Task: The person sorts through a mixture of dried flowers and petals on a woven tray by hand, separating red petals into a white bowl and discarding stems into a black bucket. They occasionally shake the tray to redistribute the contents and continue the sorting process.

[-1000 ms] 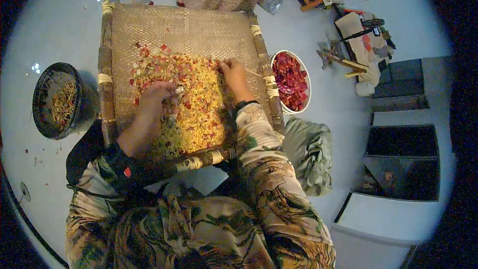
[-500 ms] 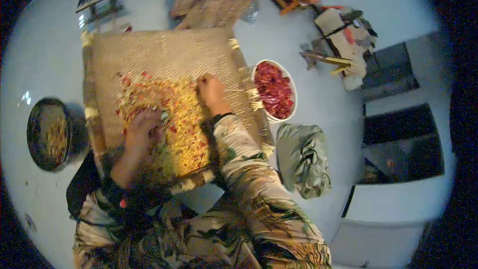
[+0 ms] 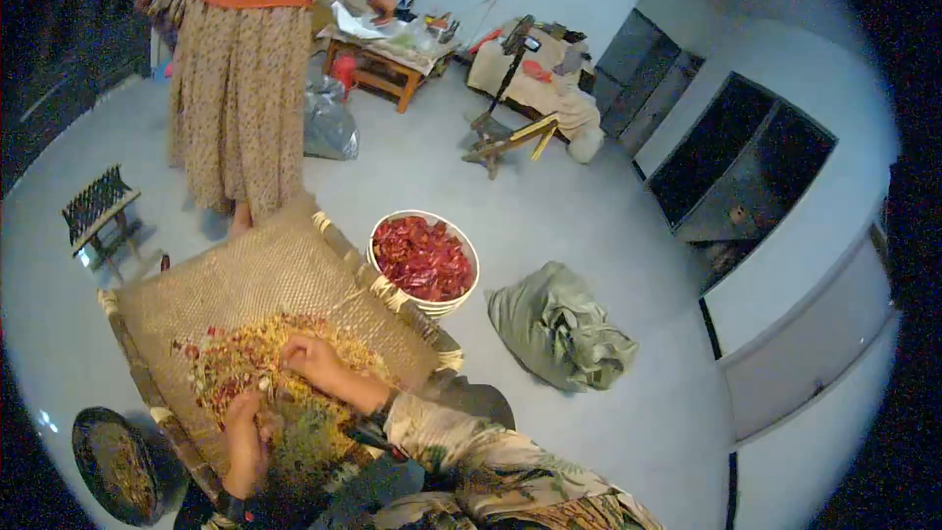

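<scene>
A woven winnowing tray (image 3: 260, 270) with a thick bound rim is tilted in front of my lap. Spread over its nearer half lies a layer of yellow seeds (image 3: 339, 339) mixed with red and pale bits. My right hand (image 3: 316, 363) is over the middle of this layer, fingers bent and pinched together. Lower and to its left, my left hand (image 3: 245, 437) is over the pile's near edge with curled fingers. Whatever either hand holds is too small or hidden to make out. A greenish patch (image 3: 309, 437) of finer material lies between my hands and my lap.
A white bucket (image 3: 469, 285) of dried red chillies stands right of the tray, with a grey-green sack (image 3: 559, 329) beyond. At left are a dark round pan (image 3: 120, 466) and a low stool (image 3: 101, 206). A person in a patterned skirt (image 3: 240, 103) stands behind the tray, near a wooden table (image 3: 378, 74).
The view has tilted up and turned, showing more of the standing person and the room. My right hand has moved inward over the seeds, closer to my left hand.
</scene>
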A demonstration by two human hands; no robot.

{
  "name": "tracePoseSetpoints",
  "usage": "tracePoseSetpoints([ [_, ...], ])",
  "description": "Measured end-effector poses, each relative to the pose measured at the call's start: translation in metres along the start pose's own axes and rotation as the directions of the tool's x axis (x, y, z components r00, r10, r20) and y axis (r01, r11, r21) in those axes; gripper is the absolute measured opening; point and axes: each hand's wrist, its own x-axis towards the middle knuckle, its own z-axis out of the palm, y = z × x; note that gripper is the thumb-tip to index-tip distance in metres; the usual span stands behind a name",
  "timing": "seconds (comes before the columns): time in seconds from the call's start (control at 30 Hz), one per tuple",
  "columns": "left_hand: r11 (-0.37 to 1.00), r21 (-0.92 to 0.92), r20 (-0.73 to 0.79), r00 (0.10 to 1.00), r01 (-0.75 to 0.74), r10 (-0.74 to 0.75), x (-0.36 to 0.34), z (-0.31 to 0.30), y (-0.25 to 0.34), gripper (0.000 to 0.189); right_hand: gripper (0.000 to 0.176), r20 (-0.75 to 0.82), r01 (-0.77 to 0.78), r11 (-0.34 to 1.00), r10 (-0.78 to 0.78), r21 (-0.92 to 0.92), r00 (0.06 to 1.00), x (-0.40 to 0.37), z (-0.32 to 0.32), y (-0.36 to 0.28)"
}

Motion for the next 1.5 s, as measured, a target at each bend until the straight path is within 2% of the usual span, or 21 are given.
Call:
tracePoseSetpoints([
  [0.1,0.999,0.024,-0.113,0.993,-0.031,0.033,-0.001,0.010,-0.010,0.019,0.005,0.044,-0.010,0.999,0.008,0.038,0.999,-0.011,0.006,0.008],
  [0.17,0.998,0.055,0.004,1.000,0.007,-0.007,0.006,0.000,-0.014,0.022,0.006,0.088,-0.081,0.997,0.081,-0.004,0.993,-0.018,0.003,-0.004],
  [0.2,0.998,0.059,0.040,0.999,0.019,-0.021,0.013,-0.008,-0.022,0.023,0.008,0.127,-0.052,0.989,0.035,0.137,0.991,-0.014,0.004,0.022],
  [0.23,0.997,0.061,0.066,0.997,0.038,-0.042,0.012,-0.016,-0.027,0.024,0.009,0.100,-0.123,0.977,0.107,0.172,0.989,-0.020,0.005,0.016],
  [0.27,0.994,0.113,0.031,1.000,-0.005,0.002,0.007,-0.012,-0.021,0.020,0.011,0.079,-0.198,0.958,0.185,0.206,0.980,-0.023,0.000,0.003],
  [0.3,0.985,0.168,-0.002,0.999,-0.046,0.047,0.005,-0.003,-0.013,0.017,0.013,0.060,-0.196,0.971,0.190,0.138,0.980,-0.023,-0.005,-0.004],
  [0.33,0.991,0.124,-0.090,0.994,-0.046,0.058,0.011,-0.002,-0.024,0.018,0.014,0.044,-0.198,0.978,0.196,0.069,0.980,-0.023,-0.008,-0.007],
  [0.37,0.995,0.081,-0.174,0.982,-0.055,0.069,0.024,-0.005,-0.042,0.020,0.014,0.043,-0.252,0.947,0.249,0.201,0.968,-0.024,-0.008,-0.002],
  [0.4,0.955,0.219,-0.080,0.972,-0.201,0.223,0.035,-0.014,-0.054,0.021,0.014,0.046,-0.301,0.897,0.303,0.323,0.952,-0.023,-0.008,0.005],
  [0.47,0.935,0.253,0.056,0.968,-0.250,0.243,0.038,-0.028,-0.053,0.021,0.014,0.106,-0.382,0.757,0.388,0.530,0.915,-0.020,-0.006,-0.016],
  [0.53,0.997,0.056,0.117,0.992,-0.046,0.039,0.024,-0.012,-0.031,0.020,0.015,0.159,-0.415,0.664,0.411,0.623,0.898,-0.017,-0.009,-0.011],
  [0.63,0.996,-0.087,0.006,1.000,0.023,-0.022,0.017,-0.002,-0.019,0.020,0.015,0.210,-0.430,0.587,0.406,0.686,0.889,-0.013,-0.007,-0.007],
  [0.67,0.998,-0.048,-0.002,1.000,-0.031,0.031,0.015,0.000,-0.017,0.020,0.015,0.220,-0.430,0.573,0.401,0.698,0.889,-0.013,-0.006,-0.006],
  [0.77,0.996,-0.086,0.015,0.999,0.032,-0.031,0.020,0.001,-0.025,0.021,0.014,0.250,-0.448,0.578,0.392,0.682,0.885,-0.016,0.001,-0.012],
  [0.8,0.981,-0.161,-0.011,0.994,0.107,-0.111,0.007,0.007,-0.004,0.023,0.015,0.244,-0.458,0.613,0.403,0.643,0.882,-0.017,0.003,-0.013],
  [0.93,0.982,-0.180,-0.012,0.998,0.052,-0.055,0.004,0.008,-0.007,0.023,0.014,0.178,-0.422,0.739,0.389,0.525,0.904,-0.026,0.018,-0.030],
  [1.03,0.995,-0.085,0.019,0.998,-0.050,0.052,-0.002,0.006,-0.006,0.022,0.013,0.112,-0.246,0.957,0.231,0.150,0.966,-0.026,0.017,-0.020],
  [1.1,0.992,0.053,0.027,0.994,-0.111,0.110,0.007,0.003,-0.011,0.021,0.013,0.094,-0.222,0.964,0.210,0.145,0.973,-0.025,0.017,-0.015],
  [1.2,0.998,-0.068,-0.068,0.998,-0.012,0.007,0.010,0.002,-0.013,0.021,0.014,0.073,-0.273,0.946,0.264,0.177,0.962,-0.024,0.016,-0.018],
  [1.33,0.999,-0.030,-0.068,0.998,0.010,-0.012,0.012,-0.001,-0.012,0.024,0.013,0.091,-0.337,0.888,0.325,0.313,0.941,-0.024,0.018,-0.020],
  [1.5,0.961,-0.251,-0.088,0.986,0.114,-0.140,0.001,0.015,0.000,0.029,0.015,0.214,-0.256,0.967,0.250,-0.001,0.944,-0.037,0.034,-0.045],
])
